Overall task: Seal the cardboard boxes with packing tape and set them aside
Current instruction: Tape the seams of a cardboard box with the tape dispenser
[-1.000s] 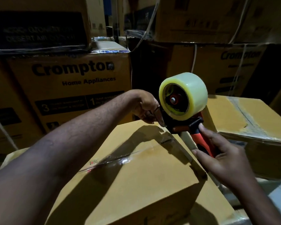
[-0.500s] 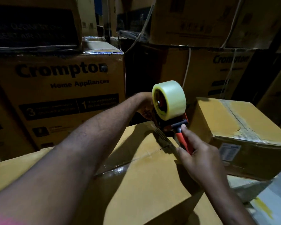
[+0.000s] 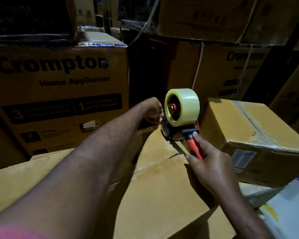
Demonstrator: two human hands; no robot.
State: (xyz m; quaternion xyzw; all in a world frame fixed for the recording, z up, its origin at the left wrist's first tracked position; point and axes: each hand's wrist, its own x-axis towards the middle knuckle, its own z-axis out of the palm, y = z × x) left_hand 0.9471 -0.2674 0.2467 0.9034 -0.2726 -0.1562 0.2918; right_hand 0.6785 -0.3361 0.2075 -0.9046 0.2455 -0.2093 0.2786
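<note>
From the head view, the right hand [image 3: 212, 163] grips the red handle of the tape dispenser [image 3: 181, 107]. The left hand [image 3: 154, 111] is curled at the dispenser's front end; what it pinches cannot be told. The cardboard box [image 3: 162, 187] lies under both hands, and a taped box [image 3: 248, 128] sits just beyond the right hand.

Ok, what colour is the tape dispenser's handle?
The handle is orange-red, gripped by the right hand; the head view shows it best.
</note>
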